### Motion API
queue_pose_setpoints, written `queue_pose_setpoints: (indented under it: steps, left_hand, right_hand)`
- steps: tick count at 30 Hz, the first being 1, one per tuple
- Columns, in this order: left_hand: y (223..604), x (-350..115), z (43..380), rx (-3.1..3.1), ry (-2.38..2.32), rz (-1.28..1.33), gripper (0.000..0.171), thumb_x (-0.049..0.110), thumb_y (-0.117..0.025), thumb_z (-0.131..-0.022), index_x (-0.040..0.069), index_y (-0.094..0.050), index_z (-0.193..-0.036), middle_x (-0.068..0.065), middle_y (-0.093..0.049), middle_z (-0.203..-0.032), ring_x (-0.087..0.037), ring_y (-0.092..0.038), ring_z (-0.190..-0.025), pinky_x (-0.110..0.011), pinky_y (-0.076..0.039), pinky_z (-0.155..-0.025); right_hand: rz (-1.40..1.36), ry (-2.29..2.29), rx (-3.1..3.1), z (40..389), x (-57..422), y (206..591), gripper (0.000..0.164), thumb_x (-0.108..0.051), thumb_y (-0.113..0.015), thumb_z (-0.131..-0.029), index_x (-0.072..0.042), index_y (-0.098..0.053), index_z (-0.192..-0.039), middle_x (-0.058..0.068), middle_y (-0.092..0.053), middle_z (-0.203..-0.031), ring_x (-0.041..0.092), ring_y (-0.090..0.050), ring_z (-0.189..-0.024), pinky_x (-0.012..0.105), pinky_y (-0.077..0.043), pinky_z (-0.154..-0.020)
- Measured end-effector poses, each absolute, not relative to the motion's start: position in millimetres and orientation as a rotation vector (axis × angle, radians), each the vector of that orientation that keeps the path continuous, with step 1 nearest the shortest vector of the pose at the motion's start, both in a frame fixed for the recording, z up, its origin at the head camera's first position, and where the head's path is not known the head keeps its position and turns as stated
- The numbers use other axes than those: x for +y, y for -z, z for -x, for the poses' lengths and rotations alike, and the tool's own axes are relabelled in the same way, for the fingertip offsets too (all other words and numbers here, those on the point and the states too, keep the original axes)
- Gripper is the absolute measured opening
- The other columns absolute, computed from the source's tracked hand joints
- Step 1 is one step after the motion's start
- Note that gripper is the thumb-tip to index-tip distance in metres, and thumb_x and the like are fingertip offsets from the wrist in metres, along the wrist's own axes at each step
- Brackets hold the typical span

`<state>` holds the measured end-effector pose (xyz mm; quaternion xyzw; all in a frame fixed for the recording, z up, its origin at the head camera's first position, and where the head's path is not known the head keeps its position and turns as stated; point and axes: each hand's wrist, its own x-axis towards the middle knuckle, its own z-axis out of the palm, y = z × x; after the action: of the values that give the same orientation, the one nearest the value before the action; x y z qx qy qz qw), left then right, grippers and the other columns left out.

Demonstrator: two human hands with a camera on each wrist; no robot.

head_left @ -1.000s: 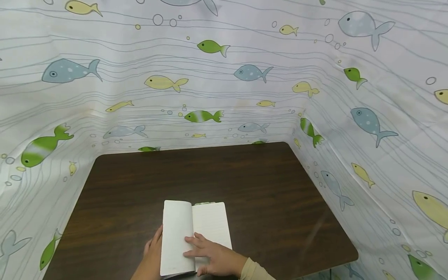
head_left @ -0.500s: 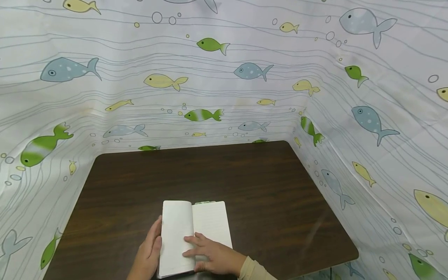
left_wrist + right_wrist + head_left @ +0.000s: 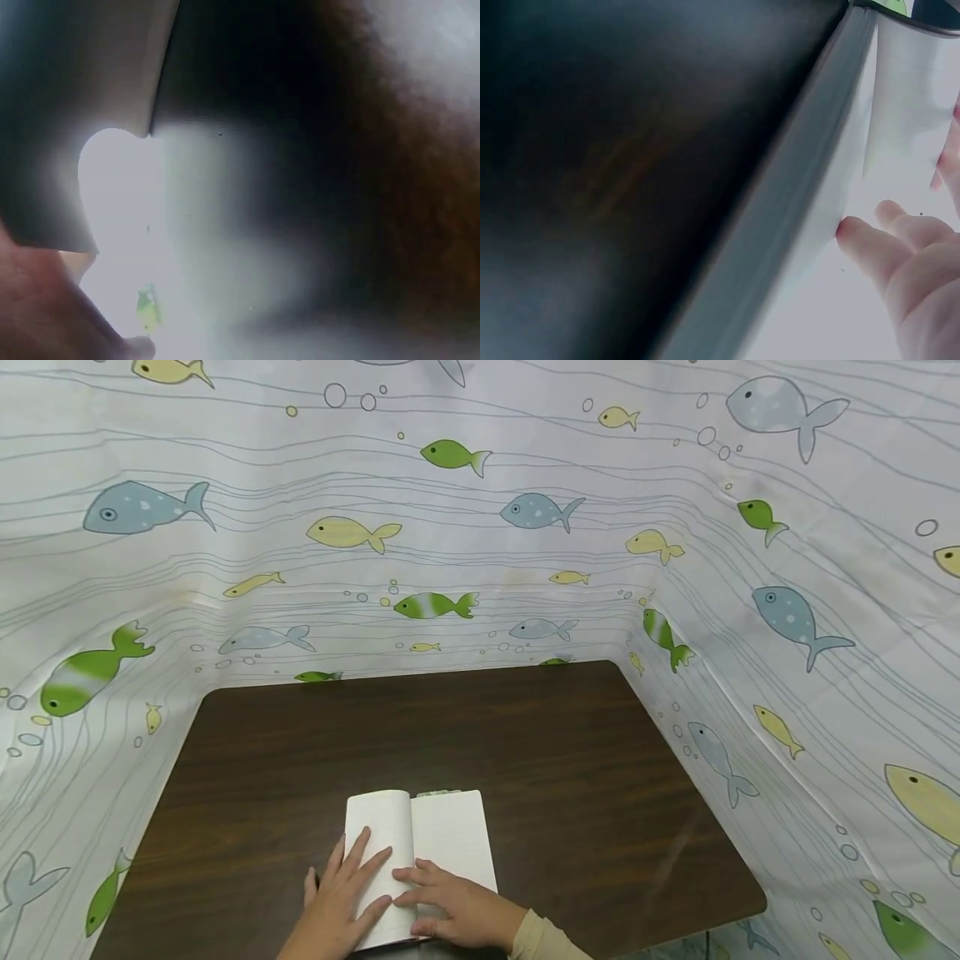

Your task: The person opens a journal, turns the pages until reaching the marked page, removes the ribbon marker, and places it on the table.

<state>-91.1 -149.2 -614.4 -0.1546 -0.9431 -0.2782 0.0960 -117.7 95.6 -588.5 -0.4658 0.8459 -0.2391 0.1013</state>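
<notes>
An open notebook (image 3: 453,827) with pale, faintly lined pages lies near the front of the dark table. My left hand (image 3: 341,893) rests on its left page with fingers spread, the outer fingers reaching past the left edge. My right hand (image 3: 461,902) lies across the lower right page, its fingertips reaching over the middle fold onto the left page. In the right wrist view the thick page block (image 3: 802,195) shows from the side, with the fingers (image 3: 870,244) on the bright page. The left wrist view is mostly blurred, with part of a hand (image 3: 52,307) at lower left.
The dark wood-grain table (image 3: 555,760) has rounded corners. White fabric (image 3: 465,410) printed with fish rises behind it and along both sides. Something small and greenish (image 3: 438,792) peeks out at the notebook's top edge.
My left hand has moved from beside and under the notebook's left edge to on top of the left page. The left page lies flatter. My right hand has hardly moved.
</notes>
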Motion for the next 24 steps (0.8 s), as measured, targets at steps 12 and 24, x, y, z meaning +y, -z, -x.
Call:
queue_pose_setpoints:
  steps: [12,24]
  left_hand:
    - [612.9,-149.4,88.2,-2.828,0.756,0.442,0.059,0.053,-0.062,-0.088,0.033,-0.047,-0.142,-0.007,-0.028,-0.158,-0.037,-0.014,-0.144,-0.073,-0.014,-0.093]
    - [614.4,-151.2,88.0,-2.822,0.781,0.454,0.059,0.05,-0.062,-0.089,0.031,-0.047,-0.142,-0.009,-0.029,-0.157,-0.039,-0.016,-0.143,-0.073,-0.016,-0.092]
  right_hand:
    - [1.24,0.421,2.748,129.6,124.6,598.5,0.061,-0.045,-0.067,-0.088,-0.016,-0.05,-0.139,0.008,-0.039,-0.152,0.029,-0.035,-0.141,0.039,-0.04,-0.107]
    - [1.142,0.149,2.744,138.8,148.6,592.8,0.109,-0.055,-0.078,-0.058,-0.016,-0.035,-0.15,0.006,-0.026,-0.159,0.025,-0.026,-0.145,0.05,-0.043,-0.103]
